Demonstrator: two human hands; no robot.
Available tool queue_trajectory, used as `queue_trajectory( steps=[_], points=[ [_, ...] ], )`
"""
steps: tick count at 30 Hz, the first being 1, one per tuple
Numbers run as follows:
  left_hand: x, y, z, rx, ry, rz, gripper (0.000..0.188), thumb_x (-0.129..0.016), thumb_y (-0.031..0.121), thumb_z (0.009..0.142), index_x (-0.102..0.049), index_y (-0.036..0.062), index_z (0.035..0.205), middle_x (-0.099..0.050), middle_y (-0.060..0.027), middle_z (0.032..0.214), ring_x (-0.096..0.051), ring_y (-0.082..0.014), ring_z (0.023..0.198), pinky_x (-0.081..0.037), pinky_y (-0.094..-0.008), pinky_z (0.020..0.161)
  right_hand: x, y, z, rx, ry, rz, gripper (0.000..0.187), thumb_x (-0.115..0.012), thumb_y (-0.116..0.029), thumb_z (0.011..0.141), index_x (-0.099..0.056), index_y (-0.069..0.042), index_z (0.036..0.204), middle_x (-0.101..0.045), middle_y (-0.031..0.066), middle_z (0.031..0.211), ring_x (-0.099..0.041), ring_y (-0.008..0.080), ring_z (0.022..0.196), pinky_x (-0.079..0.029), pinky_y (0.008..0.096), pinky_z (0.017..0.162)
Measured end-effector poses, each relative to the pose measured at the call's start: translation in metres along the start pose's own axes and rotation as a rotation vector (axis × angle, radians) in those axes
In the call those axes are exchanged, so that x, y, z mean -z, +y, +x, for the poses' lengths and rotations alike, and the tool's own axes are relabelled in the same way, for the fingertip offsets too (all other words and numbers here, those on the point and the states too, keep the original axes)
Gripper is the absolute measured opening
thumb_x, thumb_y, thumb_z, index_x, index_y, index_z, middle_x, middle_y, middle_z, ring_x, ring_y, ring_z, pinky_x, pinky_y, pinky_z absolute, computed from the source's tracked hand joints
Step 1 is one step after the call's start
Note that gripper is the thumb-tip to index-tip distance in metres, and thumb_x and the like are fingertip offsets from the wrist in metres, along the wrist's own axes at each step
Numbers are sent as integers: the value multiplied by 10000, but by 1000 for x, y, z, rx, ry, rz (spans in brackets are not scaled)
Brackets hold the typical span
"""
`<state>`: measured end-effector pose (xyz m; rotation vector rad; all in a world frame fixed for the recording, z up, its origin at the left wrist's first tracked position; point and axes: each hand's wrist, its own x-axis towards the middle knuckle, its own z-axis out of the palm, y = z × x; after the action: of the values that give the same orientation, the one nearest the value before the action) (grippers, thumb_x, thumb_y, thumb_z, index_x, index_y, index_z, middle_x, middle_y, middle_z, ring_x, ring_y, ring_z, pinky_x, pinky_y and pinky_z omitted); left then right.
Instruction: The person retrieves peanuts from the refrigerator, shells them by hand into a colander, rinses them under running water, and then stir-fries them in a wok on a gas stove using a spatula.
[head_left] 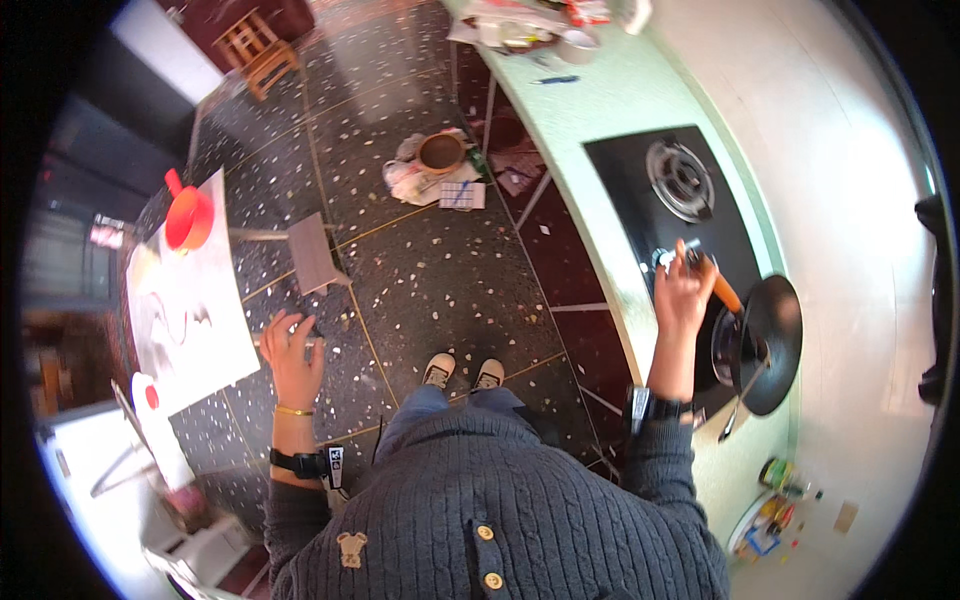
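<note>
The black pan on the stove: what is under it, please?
Under the black pan a burner shows at its left edge, on the black stove top. The pan covers the rest, so a flame cannot be seen.

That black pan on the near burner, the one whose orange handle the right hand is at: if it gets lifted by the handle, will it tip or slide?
The black pan is wide and its orange handle short, so it will likely feel front-heavy and dip away from the right hand. A utensil leans out over its rim and may slip off. The glossy black cooktop looks smooth, so a push would probably slide it.
</note>
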<state>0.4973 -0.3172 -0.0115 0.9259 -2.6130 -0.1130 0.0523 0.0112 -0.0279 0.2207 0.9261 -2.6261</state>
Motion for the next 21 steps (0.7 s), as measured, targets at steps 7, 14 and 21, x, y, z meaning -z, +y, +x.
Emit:
queue_trajectory(
  steps=[7,14,21],
  points=[
    [19,-22,21,182,-663,-107,471,-650,143,719,-518,104,1170,-517,-117,1116,-503,-311,1019,-328,-422,947,35,85,-49,-460,-57,-558,269,-508,-266,905,-502,-76,1094,-596,78,1004,-565,143,781,-439,281,707],
    [8,-106,78,214,-316,-207,186,-642,114,710,-598,68,885,-571,-97,852,-547,-277,847,-399,-361,802,-14,223,-34,-776,-296,-1119,191,-547,-187,875,-536,-42,998,-590,42,895,-563,127,747,-440,261,675],
    [2,-226,178,267,96,-275,295,-626,24,711,-376,28,555,-415,-110,561,-450,-304,566,-355,-394,547,-165,322,29,-755,-514,-1462,196,-589,-147,838,-519,-79,668,-534,18,604,-487,102,542,-374,239,517]
  ],
)
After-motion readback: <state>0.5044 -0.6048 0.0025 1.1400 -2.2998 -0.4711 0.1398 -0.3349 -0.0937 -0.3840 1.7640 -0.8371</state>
